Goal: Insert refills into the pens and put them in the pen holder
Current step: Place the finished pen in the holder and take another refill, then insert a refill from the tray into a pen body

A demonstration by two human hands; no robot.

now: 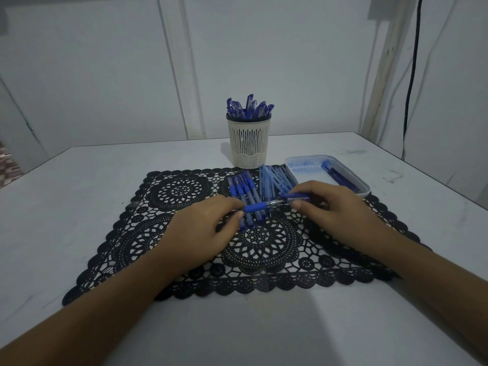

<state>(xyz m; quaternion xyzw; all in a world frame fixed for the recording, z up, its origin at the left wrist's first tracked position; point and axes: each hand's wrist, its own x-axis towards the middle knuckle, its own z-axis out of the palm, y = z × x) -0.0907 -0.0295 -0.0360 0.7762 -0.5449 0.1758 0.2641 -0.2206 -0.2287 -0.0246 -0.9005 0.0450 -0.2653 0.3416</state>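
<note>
Pinching, with left hand (206, 225), slim blue plastic pen (257, 207) at its rubber sleeve, over black lace placemat (264, 249); holding short blue plastic piece (297, 198) (probably the cap) in curled right hand (332, 204) beside tip. Judging pen light, stiff, slick; gripping best at rubber.

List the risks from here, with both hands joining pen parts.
1. The left hand pinches the blue-gripped pen above the row of loose blue pens; a slip could scatter them on the black lace mat.
2. The right hand holds a translucent blue piece near that pen's tip; misalignment may jam it or smear ink.
3. The slotted white pen holder looks crowded; forcing another pen in might tip it.
</note>
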